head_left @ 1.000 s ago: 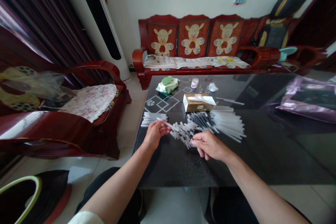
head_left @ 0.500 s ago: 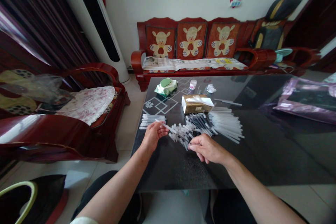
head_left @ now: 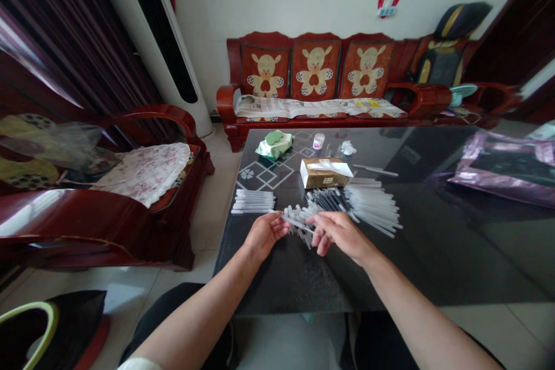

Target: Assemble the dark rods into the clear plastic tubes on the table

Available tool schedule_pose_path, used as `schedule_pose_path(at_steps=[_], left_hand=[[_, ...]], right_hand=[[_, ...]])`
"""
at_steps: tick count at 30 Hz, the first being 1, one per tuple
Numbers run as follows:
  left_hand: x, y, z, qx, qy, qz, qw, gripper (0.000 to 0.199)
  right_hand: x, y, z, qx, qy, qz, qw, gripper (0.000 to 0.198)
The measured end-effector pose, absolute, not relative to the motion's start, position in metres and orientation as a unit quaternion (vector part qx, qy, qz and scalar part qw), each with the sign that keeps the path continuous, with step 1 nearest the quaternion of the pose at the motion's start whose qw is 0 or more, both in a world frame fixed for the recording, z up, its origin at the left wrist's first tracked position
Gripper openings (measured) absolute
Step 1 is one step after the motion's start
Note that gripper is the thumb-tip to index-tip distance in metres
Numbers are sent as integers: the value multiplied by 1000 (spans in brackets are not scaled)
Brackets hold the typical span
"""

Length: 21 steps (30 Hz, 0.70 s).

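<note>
Left hand pinching a pen; right hand at its other end, grip unclear; caps heaped between them.

Soft, rather dim daylight filled the room, with a bright strip beside the curtain at the left, white glare on the near wooden armrest and faint reflections across the dark tabletop. Wide-angle distortion stretched that armrest and the purple packaging toward the frame's edges, where detail softened, while the pale tubes nearer the middle blurred slightly into one another.
</note>
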State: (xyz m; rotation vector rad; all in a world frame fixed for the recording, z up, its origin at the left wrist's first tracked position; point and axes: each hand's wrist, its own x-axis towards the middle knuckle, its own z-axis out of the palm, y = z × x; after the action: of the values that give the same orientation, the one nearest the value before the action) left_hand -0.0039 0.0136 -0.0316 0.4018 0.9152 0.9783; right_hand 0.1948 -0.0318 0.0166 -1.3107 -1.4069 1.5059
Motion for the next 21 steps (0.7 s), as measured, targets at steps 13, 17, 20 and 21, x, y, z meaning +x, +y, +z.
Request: schedule_pose_path(at_steps=[13,17,20,21], left_hand=[[-4,13,-29,189,407,429,784,11],[-5,14,-32,211,411,437,772,9],[-4,14,-35,221,411,434,771,9],[-4,14,-36,224,411,433,770,9]], right_hand=[[210,-28,21,-493,-597,534,340,30],[249,-19,48,-592,-518,394,475,30],[265,-13,54,-658,-493,321,470,24],[267,-12,52,-671,-501,321,442,22]])
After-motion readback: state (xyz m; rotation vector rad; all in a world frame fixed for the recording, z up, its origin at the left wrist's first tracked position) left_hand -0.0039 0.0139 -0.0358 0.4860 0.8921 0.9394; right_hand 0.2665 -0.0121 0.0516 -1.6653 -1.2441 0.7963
